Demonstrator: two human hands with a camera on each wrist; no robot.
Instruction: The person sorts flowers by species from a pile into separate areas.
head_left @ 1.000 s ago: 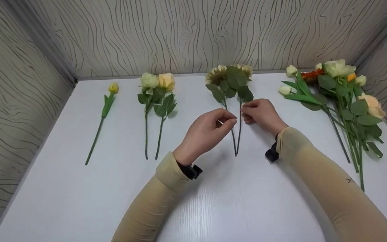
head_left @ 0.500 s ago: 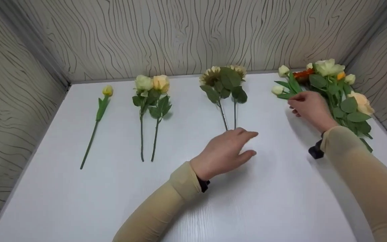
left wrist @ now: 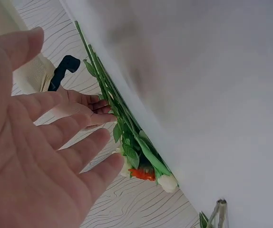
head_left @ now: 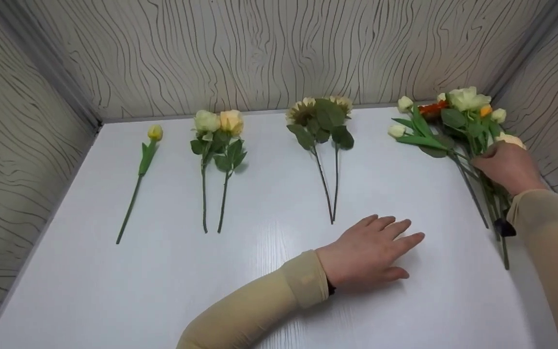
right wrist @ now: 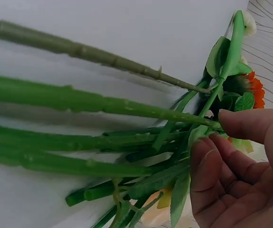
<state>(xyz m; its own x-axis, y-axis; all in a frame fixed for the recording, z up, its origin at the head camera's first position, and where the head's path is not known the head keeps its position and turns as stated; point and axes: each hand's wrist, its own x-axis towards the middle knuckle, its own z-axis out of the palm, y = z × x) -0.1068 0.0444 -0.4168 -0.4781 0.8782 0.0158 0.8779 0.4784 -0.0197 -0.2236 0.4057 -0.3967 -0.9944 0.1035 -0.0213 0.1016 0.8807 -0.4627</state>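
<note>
In the head view my left hand (head_left: 368, 254) hovers low over the white table (head_left: 162, 291), palm down, fingers spread, holding nothing. My right hand (head_left: 509, 165) is at the pile of flowers (head_left: 470, 104) on the right. In the right wrist view, its thumb and curled fingers lie around a green stem (right wrist: 141, 110); whether they pinch it is unclear. The pile has white tulips (head_left: 396, 131), an orange-red flower (head_left: 432, 107) and a large pale bloom. A peach bloom (head_left: 510, 140) is partly hidden behind the right hand.
Two pale flowers with dark leaves (head_left: 325, 116) lie mid-table, their stem ends crossing. Further left are a pale green rose (head_left: 207, 121), a peach rose (head_left: 231, 122) and one yellow tulip (head_left: 155, 132). Patterned panels (head_left: 259, 53) enclose the table's back and sides.
My right hand has left the two mid-table flowers and travelled right to the pile. My left hand has come away from their stems, moving right and nearer me, its fingers spreading.
</note>
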